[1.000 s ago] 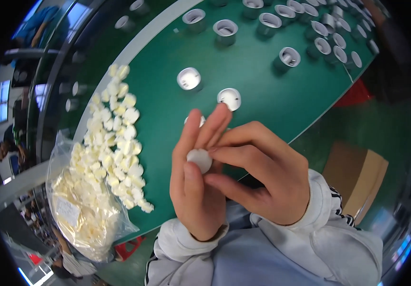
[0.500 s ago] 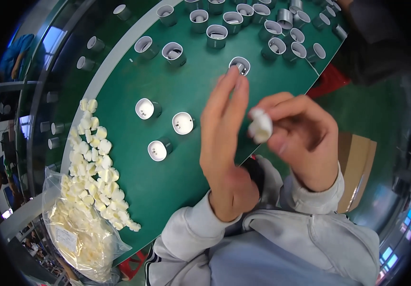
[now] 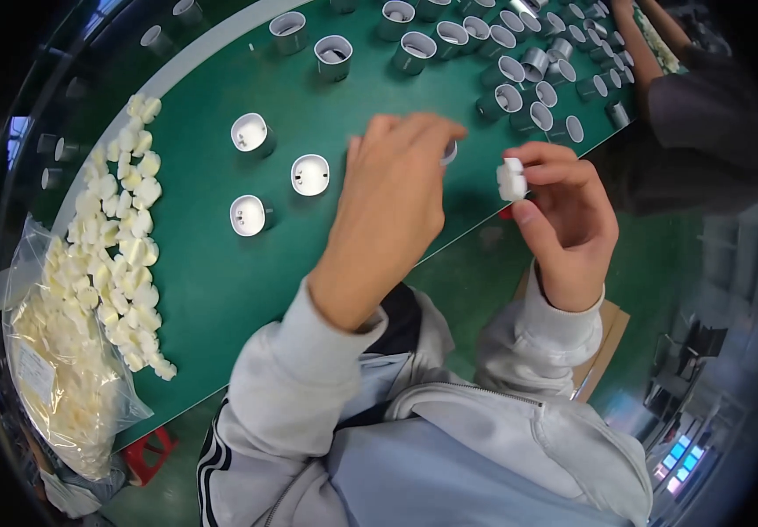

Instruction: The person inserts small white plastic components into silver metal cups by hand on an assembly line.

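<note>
While the R hand (image 3: 568,233) pinches 1 white piece (image 3: 512,178) btwn thumb & fingertips near the front edge, the L hand (image 3: 392,189) hangs over the table (image 3: 212,299), back up, fingers bent. L fingertips are blurred & partly hidden, right by a cup (image 3: 450,154) that shows only a bit of rim; can't tell if they grip it.

Writing: 1 white label (image 3: 34,373) on the clear bag (image 3: 76,404), print too small to read. Dark marks inside the 3 near cups (image 3: 310,175), too small to make out.

Hidden/cut off: some far cups (image 3: 415,53) run out of view at top; most overlap, a few lie on their sides, contents hard to see. Beyond the pale rail (image 3: 203,53), a few dim cup shapes, poss. reflections, can't tell. Box (image 3: 609,342) mostly behind the R sleeve. Red stool (image 3: 146,455) half under the table. Co-worker's arm (image 3: 635,44) & dark sleeve (image 3: 691,114) at top R, cut off.

Counts: 1 piece in hand; 3 near cups, upright, white inside, L of the L hand; far cups 20+, no exact no.; pile (image 3: 140,253) of cream/white pieces along the rail, dozens, overlapping; 1 bag, full, at the pile's lower end.
</note>
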`<move>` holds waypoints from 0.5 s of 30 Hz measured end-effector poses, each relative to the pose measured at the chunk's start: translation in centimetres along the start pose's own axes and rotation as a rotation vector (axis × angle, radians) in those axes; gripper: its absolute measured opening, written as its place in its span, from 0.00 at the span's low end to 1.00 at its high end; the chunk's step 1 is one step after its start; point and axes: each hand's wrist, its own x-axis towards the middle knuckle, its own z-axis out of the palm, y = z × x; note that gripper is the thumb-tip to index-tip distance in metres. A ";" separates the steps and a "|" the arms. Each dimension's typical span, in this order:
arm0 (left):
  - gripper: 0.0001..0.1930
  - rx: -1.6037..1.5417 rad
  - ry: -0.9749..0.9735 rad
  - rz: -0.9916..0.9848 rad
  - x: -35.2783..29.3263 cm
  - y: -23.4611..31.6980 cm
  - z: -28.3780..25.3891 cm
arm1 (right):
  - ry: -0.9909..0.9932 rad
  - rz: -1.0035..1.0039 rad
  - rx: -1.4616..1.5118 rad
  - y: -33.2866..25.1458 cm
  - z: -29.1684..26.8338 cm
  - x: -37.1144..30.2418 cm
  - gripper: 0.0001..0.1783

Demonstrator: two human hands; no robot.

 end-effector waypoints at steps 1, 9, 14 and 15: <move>0.19 0.001 -0.002 -0.006 -0.5 0.0 -0.6 | -0.093 -0.080 -0.199 -0.2 0.0 0.3 0.16; 0.33 -0.298 0.098 -0.157 -2.1 0.5 0.1 | -0.511 -0.462 -0.793 0.2 0.1 3.5 0.19; 0.34 -0.247 0.105 -0.091 -1.9 0.1 1.1 | -0.526 -0.484 -0.845 -0.1 -0.6 4.1 0.18; 0.35 -0.218 0.126 -0.089 -1.8 0.2 1.2 | -0.514 -0.434 -0.873 -0.4 -0.7 4.0 0.19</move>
